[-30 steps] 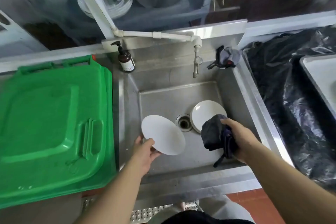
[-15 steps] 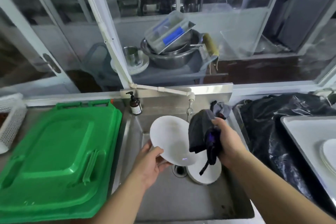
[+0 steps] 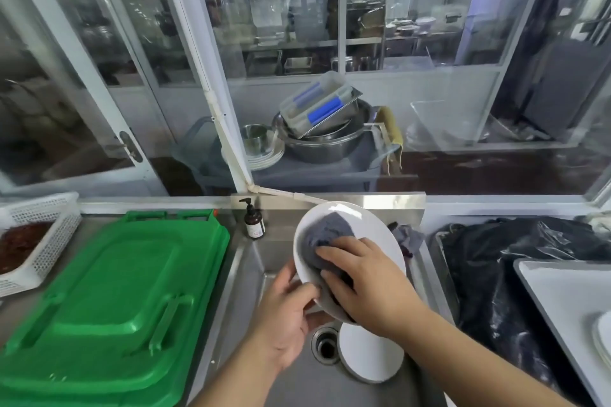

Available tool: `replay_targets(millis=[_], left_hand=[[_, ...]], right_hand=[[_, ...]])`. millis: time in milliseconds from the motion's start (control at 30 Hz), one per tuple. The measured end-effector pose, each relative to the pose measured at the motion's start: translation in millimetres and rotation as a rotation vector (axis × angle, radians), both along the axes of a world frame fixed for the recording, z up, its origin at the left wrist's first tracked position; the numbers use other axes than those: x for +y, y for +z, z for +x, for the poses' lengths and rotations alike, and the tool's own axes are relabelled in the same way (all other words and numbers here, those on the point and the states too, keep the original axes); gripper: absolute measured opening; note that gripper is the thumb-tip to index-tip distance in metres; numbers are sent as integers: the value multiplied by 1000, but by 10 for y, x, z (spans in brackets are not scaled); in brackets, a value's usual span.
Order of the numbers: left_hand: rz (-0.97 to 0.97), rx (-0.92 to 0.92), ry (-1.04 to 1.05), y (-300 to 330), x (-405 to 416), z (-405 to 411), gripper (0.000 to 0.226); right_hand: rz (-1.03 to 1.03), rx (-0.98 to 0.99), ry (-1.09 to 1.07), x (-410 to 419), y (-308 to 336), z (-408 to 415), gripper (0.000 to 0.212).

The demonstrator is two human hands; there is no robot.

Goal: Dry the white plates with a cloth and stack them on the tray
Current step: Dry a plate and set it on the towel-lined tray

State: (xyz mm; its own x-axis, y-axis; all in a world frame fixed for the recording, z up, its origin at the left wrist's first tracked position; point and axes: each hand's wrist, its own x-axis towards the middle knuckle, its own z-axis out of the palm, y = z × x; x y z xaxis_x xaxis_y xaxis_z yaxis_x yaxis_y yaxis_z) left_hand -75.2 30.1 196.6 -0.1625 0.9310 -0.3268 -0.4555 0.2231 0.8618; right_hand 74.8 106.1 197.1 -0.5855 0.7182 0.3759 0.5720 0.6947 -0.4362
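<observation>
The left hand (image 3: 284, 314) grips the tilted white plate (image 3: 373, 241) at its 7 o'clock rim while the right hand (image 3: 367, 277) presses the grey cloth (image 3: 325, 235) flat into it.

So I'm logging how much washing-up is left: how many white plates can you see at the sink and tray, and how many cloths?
White plates held over the sink: 1
White plates lying in the sink: 1
White plates on the tray, at least: 1
Grey cloths: 2, one on the held plate, one behind on the sink rim
Total: 5
</observation>
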Motion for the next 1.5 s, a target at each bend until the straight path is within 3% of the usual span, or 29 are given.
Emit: replay_targets(millis=[133, 400, 700, 933, 1133, 1367, 1500], left_hand=[[21, 4, -41, 116, -38, -18, 53], [158, -64, -35, 436, -82, -247, 44], [315, -118, 95, 658, -88, -494, 55], [338, -75, 140, 786, -58, -658, 57], [332, -60, 47, 737, -166, -583, 54], [293, -68, -64, 703, -313, -437, 59], [308, -108, -22, 761, -296, -482, 56]], right_hand=[[147, 43, 75, 28, 167, -147, 33], [233, 86, -230, 472, 705, -254, 35], [257, 29, -409, 332, 857, -345, 36], [134, 38, -237, -270, 852, -455, 33], [35, 116, -62, -484, 981, -597, 25], [228, 145, -5, -197, 1270, -855, 36], [313, 142, -145, 156, 1375, -805, 34]])
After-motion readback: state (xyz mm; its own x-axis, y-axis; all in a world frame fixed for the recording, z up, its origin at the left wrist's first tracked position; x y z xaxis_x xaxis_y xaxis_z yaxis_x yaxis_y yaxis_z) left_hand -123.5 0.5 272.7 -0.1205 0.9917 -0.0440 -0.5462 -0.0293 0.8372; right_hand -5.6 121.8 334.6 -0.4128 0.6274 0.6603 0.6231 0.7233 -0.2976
